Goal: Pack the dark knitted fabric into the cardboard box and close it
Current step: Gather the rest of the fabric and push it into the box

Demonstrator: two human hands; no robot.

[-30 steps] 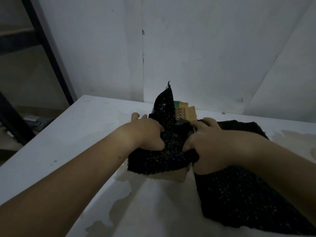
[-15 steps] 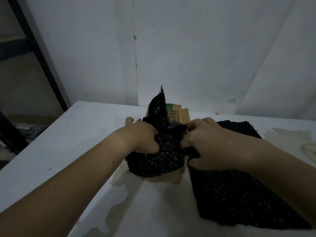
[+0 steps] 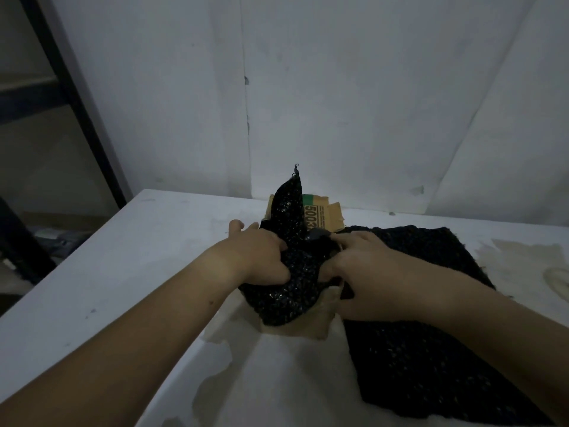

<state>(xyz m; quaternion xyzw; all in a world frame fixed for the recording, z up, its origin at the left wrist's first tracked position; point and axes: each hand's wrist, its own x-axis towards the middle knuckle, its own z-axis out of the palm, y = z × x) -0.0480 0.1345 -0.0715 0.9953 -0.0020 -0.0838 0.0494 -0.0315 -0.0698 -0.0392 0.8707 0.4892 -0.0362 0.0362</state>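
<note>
Both hands (image 3: 261,257) (image 3: 365,274) seemingly clutch fabric (image 3: 292,298).

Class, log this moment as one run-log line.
stage: packing | left hand: grips dark knitted fabric over cardboard box | right hand: grips same fabric | box: open | fabric: much spread on table

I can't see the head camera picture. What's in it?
A left hand and a right hand grip dark knitted fabric bunched over a cardboard box on a white table. One fabric corner sticks up, and more fabric lies on the table to the right.
</note>
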